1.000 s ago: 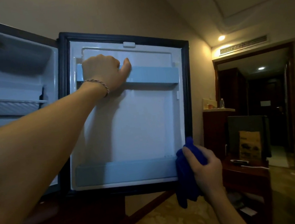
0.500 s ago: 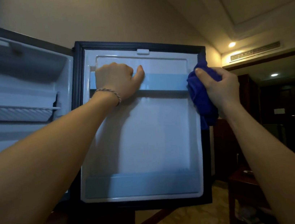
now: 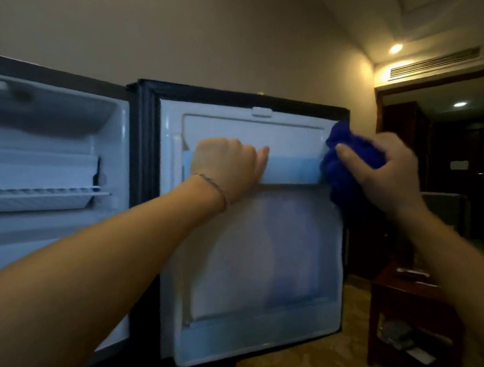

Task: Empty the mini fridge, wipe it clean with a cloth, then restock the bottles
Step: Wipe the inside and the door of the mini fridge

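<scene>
The top door shelf (image 3: 291, 170) is being gripped by the left hand (image 3: 226, 167). The blue cloth (image 3: 347, 165) is being squeezed in the right hand (image 3: 388, 172) against the fridge door (image 3: 261, 242) edge. A wooden side table (image 3: 406, 300) is being partly hidden by the right arm.

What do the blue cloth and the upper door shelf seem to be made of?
Blue cloth: likely microfibre or terry, matte, bunched in soft folds in the right hand.
Upper door shelf: probably smooth moulded plastic, pale and slightly translucent.

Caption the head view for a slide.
Left hand grips the upper door shelf; right hand presses blue cloth against door edge.
</scene>
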The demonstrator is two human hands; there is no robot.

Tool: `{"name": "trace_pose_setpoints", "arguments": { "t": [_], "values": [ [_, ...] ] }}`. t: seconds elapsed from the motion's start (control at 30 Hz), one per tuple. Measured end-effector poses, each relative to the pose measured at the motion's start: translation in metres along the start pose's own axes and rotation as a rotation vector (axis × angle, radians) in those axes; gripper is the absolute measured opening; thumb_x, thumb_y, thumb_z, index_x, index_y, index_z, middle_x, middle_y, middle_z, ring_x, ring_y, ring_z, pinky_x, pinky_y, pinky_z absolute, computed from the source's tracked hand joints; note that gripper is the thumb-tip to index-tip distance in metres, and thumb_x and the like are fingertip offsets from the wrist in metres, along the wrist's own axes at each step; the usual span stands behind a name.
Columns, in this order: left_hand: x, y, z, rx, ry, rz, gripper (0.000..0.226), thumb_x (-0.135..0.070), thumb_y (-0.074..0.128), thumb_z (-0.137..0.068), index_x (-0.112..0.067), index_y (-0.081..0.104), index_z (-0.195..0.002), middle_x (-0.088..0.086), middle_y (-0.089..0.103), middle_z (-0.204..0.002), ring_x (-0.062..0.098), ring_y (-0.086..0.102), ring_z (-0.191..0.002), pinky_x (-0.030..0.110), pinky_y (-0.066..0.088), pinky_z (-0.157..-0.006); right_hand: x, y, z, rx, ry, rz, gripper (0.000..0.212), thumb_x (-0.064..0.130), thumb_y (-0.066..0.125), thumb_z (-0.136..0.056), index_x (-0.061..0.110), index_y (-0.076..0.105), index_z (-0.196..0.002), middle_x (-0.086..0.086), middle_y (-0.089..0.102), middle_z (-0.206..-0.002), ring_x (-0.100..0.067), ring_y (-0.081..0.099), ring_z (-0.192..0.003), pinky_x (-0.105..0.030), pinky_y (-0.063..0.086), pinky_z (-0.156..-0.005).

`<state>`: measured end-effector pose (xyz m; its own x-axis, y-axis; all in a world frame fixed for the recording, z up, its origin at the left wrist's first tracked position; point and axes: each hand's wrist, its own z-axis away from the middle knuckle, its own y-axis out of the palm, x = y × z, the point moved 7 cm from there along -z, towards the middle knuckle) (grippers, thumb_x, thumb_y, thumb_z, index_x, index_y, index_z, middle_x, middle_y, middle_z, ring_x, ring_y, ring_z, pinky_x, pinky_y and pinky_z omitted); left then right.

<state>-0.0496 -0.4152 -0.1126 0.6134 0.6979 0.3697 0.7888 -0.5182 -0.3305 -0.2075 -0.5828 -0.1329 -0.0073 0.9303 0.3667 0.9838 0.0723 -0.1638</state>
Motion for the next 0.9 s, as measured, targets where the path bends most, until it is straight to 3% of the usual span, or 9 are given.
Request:
{"name": "trace_pose_setpoints", "arguments": {
  "t": [0.07, 0.2, 0.4, 0.47, 0.57, 0.63, 0.7, 0.8, 0.9],
  "values": [
    [-0.003, 0.005, -0.006, 0.128, 0.216, -0.045, 0.042, -0.037, 0.026, -0.108, -0.021, 0.065, -0.112, 0.008, 0.07, -0.1, 0.032, 0.067, -0.087, 0.035, 0.033, -0.061, 0.035, 0.013, -0.043, 0.232, -0.118, 0.134, 0.041, 0.041, 0.07, -0.089, 0.023, 0.063, -0.125, 0.008, 0.05, -0.113, -0.009, 0.048, -0.102, -0.012, 0.033, -0.08],
    [0.002, 0.009, -0.014, 0.323, 0.363, 0.063, 0.033, -0.033, 0.029, -0.109, -0.021, 0.059, -0.117, 0.005, 0.067, -0.095, 0.026, 0.063, -0.074, 0.036, 0.036, -0.057, 0.066, 0.066, -0.073, 0.602, -0.182, 0.18, 0.043, 0.046, 0.069, -0.086, 0.029, 0.064, -0.124, 0.009, 0.052, -0.116, -0.008, 0.05, -0.101, -0.013, 0.035, -0.079],
    [0.04, 0.007, -0.009, 0.7, 0.459, 0.244, 0.022, -0.023, 0.039, -0.105, -0.013, 0.057, -0.112, 0.009, 0.066, -0.1, 0.029, 0.065, -0.089, 0.038, 0.045, -0.064, 0.06, 0.091, -0.073, 0.766, -0.118, 0.18, 0.048, 0.058, 0.067, -0.085, 0.027, 0.068, -0.122, 0.005, 0.058, -0.118, -0.015, 0.055, -0.104, -0.032, 0.046, -0.088],
    [0.057, 0.002, -0.014, 0.699, 0.453, 0.358, 0.018, -0.022, 0.045, -0.102, -0.012, 0.059, -0.108, 0.009, 0.068, -0.099, 0.03, 0.066, -0.088, 0.04, 0.052, -0.067, 0.063, 0.094, -0.072, 0.836, -0.123, 0.233, 0.051, 0.061, 0.064, -0.084, 0.027, 0.068, -0.121, 0.004, 0.06, -0.117, -0.018, 0.057, -0.103, -0.037, 0.049, -0.087],
    [0.093, -0.024, -0.056, 0.345, 0.429, 0.517, 0.026, -0.027, 0.048, -0.097, -0.012, 0.065, -0.084, 0.009, 0.067, -0.081, 0.03, 0.063, -0.073, 0.037, 0.05, -0.06, 0.072, 0.099, -0.074, 0.939, -0.101, 0.289, 0.051, 0.061, 0.063, -0.085, 0.024, 0.07, -0.119, 0.0, 0.061, -0.115, -0.023, 0.059, -0.101, -0.039, 0.051, -0.087],
    [0.12, -0.032, -0.082, 0.225, 0.345, 0.499, 0.031, -0.035, 0.045, -0.096, -0.013, 0.065, -0.086, 0.008, 0.063, -0.081, 0.029, 0.058, -0.074, 0.034, 0.043, -0.061, 0.08, 0.1, -0.075, 0.98, -0.08, 0.302, 0.058, 0.07, 0.052, -0.083, 0.026, 0.07, -0.118, 0.0, 0.061, -0.113, -0.026, 0.058, -0.1, -0.041, 0.052, -0.086],
    [0.14, -0.018, -0.095, 0.329, 0.26, 0.423, 0.037, -0.048, 0.046, -0.095, -0.016, 0.063, -0.101, 0.007, 0.06, -0.096, 0.029, 0.055, -0.089, 0.036, 0.04, -0.072, 0.086, 0.105, -0.071, 0.993, -0.064, 0.313, 0.062, 0.072, 0.044, -0.082, 0.028, 0.068, -0.119, 0.0, 0.058, -0.114, -0.027, 0.055, -0.101, -0.044, 0.052, -0.084],
    [0.154, 0.014, -0.09, 0.701, 0.146, 0.417, 0.056, -0.066, 0.041, -0.094, -0.026, 0.049, -0.133, 0.0, 0.058, -0.124, 0.024, 0.052, -0.113, 0.038, 0.037, -0.094, 0.102, 0.113, -0.063, 0.973, -0.05, 0.294, 0.059, 0.068, 0.042, -0.084, 0.029, 0.065, -0.122, 0.0, 0.055, -0.12, -0.028, 0.051, -0.102, -0.045, 0.052, -0.08],
    [0.156, 0.029, -0.088, 0.839, 0.044, 0.491, 0.061, -0.074, 0.034, -0.092, -0.034, 0.04, -0.137, -0.003, 0.063, -0.126, 0.02, 0.062, -0.096, 0.033, 0.042, -0.077, 0.122, 0.129, -0.054, 0.963, -0.094, 0.254, 0.052, 0.063, 0.046, -0.086, 0.03, 0.064, -0.122, -0.001, 0.056, -0.121, -0.03, 0.051, -0.101, -0.043, 0.051, -0.075]
  ]
}}
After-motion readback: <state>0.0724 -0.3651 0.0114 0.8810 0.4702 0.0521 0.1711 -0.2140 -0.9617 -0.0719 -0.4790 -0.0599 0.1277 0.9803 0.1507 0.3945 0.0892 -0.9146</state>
